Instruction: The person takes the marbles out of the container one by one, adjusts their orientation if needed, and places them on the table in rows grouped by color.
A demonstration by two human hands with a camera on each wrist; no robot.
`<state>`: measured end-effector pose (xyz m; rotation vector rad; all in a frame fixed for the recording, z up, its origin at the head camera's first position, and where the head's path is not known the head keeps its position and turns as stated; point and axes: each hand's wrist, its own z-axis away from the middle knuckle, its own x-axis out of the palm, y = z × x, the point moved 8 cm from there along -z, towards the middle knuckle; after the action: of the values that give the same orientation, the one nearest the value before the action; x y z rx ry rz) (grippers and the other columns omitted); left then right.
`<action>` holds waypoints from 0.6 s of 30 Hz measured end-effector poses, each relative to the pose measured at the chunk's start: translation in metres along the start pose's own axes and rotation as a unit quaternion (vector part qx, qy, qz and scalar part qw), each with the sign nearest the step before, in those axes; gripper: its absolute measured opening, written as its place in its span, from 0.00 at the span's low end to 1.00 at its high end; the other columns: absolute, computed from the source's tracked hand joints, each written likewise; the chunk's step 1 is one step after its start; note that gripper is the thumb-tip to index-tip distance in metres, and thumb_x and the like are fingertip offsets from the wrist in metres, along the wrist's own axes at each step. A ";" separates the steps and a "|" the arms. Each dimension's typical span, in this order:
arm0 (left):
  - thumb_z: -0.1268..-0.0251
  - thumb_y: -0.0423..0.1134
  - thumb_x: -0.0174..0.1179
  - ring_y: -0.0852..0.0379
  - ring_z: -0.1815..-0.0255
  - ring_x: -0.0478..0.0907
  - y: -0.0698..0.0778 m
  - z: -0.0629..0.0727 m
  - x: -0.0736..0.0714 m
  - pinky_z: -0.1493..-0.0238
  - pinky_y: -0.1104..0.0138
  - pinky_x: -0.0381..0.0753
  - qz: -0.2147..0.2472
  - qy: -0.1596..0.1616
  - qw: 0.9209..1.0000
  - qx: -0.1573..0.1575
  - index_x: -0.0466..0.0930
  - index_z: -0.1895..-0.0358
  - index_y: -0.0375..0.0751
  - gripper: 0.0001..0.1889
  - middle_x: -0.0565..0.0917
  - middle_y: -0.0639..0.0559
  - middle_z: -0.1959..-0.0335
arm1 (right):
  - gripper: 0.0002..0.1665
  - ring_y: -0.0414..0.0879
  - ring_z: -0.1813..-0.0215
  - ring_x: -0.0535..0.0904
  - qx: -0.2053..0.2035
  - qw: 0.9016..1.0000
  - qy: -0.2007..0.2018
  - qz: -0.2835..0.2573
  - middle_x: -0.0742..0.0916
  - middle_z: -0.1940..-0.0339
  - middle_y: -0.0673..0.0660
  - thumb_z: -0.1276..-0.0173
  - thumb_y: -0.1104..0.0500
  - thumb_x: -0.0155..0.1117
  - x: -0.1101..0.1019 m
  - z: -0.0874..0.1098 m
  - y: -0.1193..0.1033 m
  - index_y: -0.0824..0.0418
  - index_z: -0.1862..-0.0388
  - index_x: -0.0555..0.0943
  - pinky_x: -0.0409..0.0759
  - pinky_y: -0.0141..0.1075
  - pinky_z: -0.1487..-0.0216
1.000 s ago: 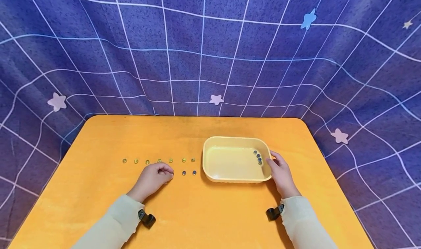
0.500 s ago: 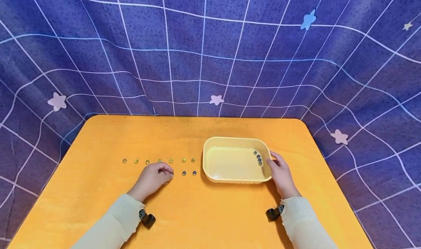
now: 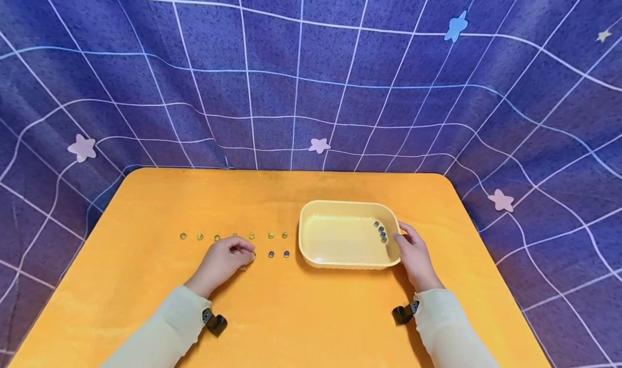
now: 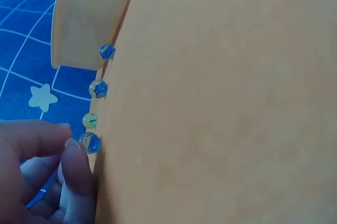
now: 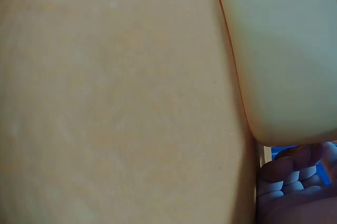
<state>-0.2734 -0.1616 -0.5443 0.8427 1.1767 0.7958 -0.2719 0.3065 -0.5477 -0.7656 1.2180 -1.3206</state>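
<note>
My left hand [image 3: 221, 264] is low over the table, its thumb and index finger pinching a clear glass marble with blue inside [image 4: 91, 143]. In the head view the fingertips mostly hide that marble. To its right, two blue marbles [image 3: 271, 254] lie apart on the table. My right hand [image 3: 414, 254] grips the right end of a pale yellow plastic tub [image 3: 347, 265], thumb over the rim and fingers against the outer wall. Inside the tub, several dark blue marbles [image 3: 382, 233] lie near the right wall.
Behind the left hand runs a row of several yellowish marbles [image 3: 251, 236], spaced across the orange table [image 3: 311, 314]. One or two are partly hidden by the hand. A blue curtain [image 3: 272, 98] with a white grid hangs beyond the table's back edge.
Both hands, the tub and the marbles keep their places on the table. The whole head view has shifted very slightly upward.
</note>
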 end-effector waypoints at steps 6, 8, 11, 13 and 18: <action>0.32 0.35 0.68 0.49 0.69 0.80 0.017 0.004 0.002 0.68 0.62 0.83 0.022 -0.003 1.000 0.003 0.85 0.54 0.38 0.08 0.85 0.47 0.66 | 0.28 0.55 0.47 0.79 -0.004 1.000 0.004 -0.003 0.77 0.43 0.66 0.16 0.50 0.53 0.000 -0.001 0.000 0.52 0.21 0.68 0.83 0.34 0.53; 0.32 0.34 0.68 0.49 0.70 0.79 0.028 0.005 0.007 0.70 0.63 0.82 0.024 -0.007 0.999 0.020 0.85 0.55 0.38 0.07 0.84 0.46 0.67 | 0.29 0.55 0.46 0.79 -0.004 1.000 0.002 -0.004 0.77 0.42 0.66 0.16 0.50 0.52 0.000 0.000 0.000 0.52 0.21 0.68 0.83 0.34 0.53; 0.33 0.32 0.69 0.50 0.70 0.80 0.050 0.006 0.019 0.71 0.63 0.82 0.032 -0.014 0.998 0.055 0.86 0.56 0.37 0.06 0.85 0.48 0.68 | 0.30 0.55 0.46 0.79 -0.002 1.000 -0.002 -0.004 0.77 0.42 0.65 0.16 0.49 0.52 0.000 0.001 0.000 0.52 0.20 0.66 0.83 0.34 0.53; 0.34 0.32 0.69 0.50 0.68 0.81 0.064 0.008 0.032 0.68 0.63 0.84 0.033 -0.023 0.996 0.076 0.86 0.57 0.38 0.06 0.85 0.50 0.68 | 0.30 0.54 0.46 0.78 0.000 1.000 -0.004 -0.005 0.76 0.41 0.65 0.16 0.49 0.52 0.000 0.001 0.000 0.52 0.19 0.66 0.83 0.34 0.53; 0.36 0.31 0.70 0.53 0.65 0.81 0.095 0.013 0.072 0.64 0.64 0.84 0.039 -0.058 0.990 0.120 0.87 0.59 0.41 0.05 0.83 0.53 0.66 | 0.29 0.55 0.46 0.78 0.003 1.000 -0.001 -0.009 0.76 0.42 0.65 0.16 0.50 0.52 0.000 -0.001 0.001 0.51 0.20 0.67 0.82 0.34 0.53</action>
<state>-0.2546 -0.0557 -0.4905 1.1259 1.1552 0.6656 -0.2724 0.3073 -0.5487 -0.7763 1.2076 -1.3374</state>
